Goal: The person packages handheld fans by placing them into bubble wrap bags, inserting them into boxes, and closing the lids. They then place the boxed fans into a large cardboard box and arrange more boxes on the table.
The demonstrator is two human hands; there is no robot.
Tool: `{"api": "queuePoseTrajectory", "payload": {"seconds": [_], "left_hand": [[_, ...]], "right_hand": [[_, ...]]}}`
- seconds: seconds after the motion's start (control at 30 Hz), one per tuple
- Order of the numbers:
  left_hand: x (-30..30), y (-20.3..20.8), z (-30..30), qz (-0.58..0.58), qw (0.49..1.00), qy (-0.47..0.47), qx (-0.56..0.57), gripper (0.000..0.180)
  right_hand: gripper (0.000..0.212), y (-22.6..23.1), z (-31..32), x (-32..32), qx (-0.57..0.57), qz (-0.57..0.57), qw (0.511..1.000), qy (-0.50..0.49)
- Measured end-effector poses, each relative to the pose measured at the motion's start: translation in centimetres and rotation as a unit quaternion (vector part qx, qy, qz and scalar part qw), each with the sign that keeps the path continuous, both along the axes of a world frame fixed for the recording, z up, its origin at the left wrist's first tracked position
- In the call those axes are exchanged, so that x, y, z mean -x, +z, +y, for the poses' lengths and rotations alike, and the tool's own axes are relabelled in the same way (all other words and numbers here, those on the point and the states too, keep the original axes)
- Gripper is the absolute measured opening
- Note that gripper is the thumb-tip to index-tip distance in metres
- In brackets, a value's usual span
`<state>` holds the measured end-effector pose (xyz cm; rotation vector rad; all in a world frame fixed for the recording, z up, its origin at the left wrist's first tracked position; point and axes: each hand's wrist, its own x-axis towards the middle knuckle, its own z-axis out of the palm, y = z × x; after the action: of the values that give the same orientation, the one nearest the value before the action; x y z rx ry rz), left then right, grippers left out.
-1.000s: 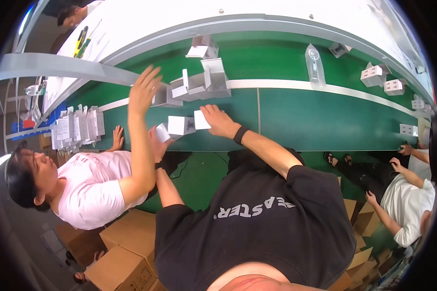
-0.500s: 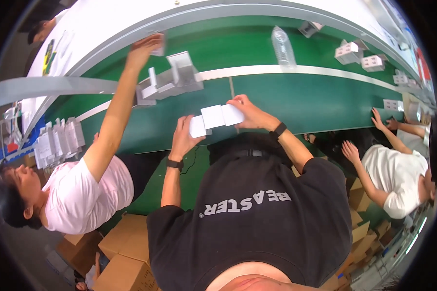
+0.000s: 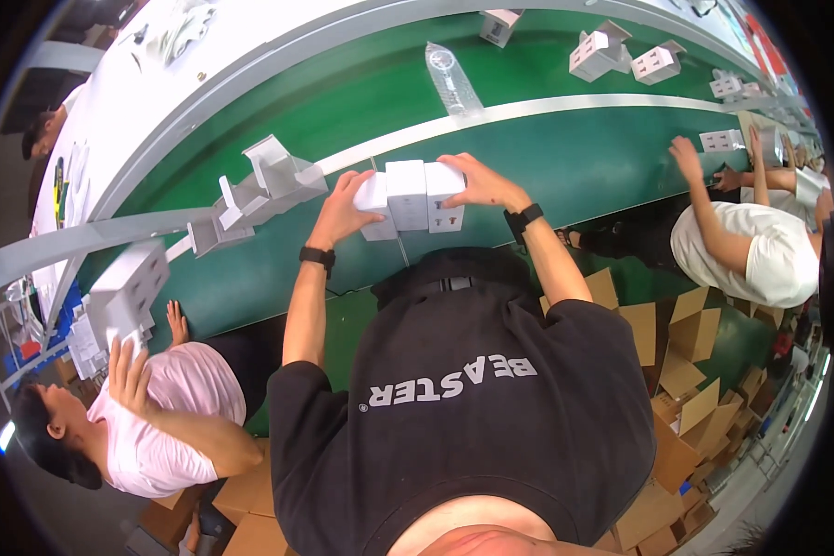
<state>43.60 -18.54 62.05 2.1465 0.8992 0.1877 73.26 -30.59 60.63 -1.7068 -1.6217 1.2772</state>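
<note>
Both forearms rise from the lower centre toward mid-frame, each wrist banded in black; the left hand point(image 3: 343, 208) and right hand point(image 3: 477, 183) face each other, fingers spread flat and pressing inward, 2 palms well apart.

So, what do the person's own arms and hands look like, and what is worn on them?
Both forearms are bare. The left hand and right hand wear no gloves. Each wrist carries a dark band: a black one on the left wrist and a black one on the right wrist. Short black sleeves of a black T-shirt end at the upper arms.
</note>
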Motion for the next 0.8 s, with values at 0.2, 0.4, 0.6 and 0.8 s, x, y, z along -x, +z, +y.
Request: {"api": "queuePoseTrajectory", "payload": {"seconds": [0.2,0.4,0.6,0.8], "left_hand": [[-2.0,0.0,-4.0,0.019,0.999,0.04,-0.017,0.093],[-4.8,0.3,-5.9,0.013,0.964,0.012,-0.266,0.098],[-7.8,-0.7,-5.9,0.042,0.969,0.04,-0.242,0.095],[-7.8,-1.2,-5.9,0.037,0.969,0.079,-0.23,0.089]], "right_hand": [[0.088,-0.4,-3.5,-0.6,-0.101,-0.022,0.994,-0.04],[0.094,1.3,-5.5,1.0,-0.119,-0.129,0.976,-0.13],[0.095,2.7,-5.1,0.8,-0.09,-0.183,0.97,-0.131],[0.088,1.9,-6.8,-5.4,-0.207,-0.15,0.967,-0.018]]}}
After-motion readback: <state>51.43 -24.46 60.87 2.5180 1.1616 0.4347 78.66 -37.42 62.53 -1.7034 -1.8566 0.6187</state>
